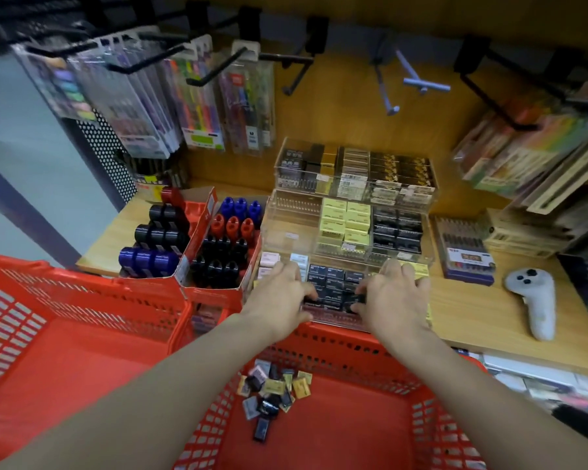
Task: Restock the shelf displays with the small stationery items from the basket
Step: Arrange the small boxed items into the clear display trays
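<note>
Both hands work at the front tier of the clear display (pixel 350 232) on the wooden shelf (pixel 489 313). The left hand (pixel 279 296) lies palm down over the tier's left part, fingers curled onto the black boxes (pixel 333 283) at the front edge; whether it pinches one I cannot tell. The right hand (pixel 392 293) lies over the right part, its thumb and fingers curled round a small black box at the front rim. Between the two hands a narrow strip of black boxes shows. The display's front lip sits right at the shelf edge, and the right basket (pixel 336 351) butts up just below it, so the wrists cross the basket's far rim. The loose items (pixel 272 391), small black, yellow and pale boxes, lie in a heap on that basket's floor, near its far left corner, with bare red floor open to the right and toward the viewer. A second basket (pixel 65 334) stands just beside it on the left. Left of the display, touching or nearly so, are red cartons (pixel 214 293) of black, red and blue items. To the right, a pen pack (pixel 465 252) sits near the display, and a white controller (pixel 533 300) lies apart, near the shelf edge.
</note>
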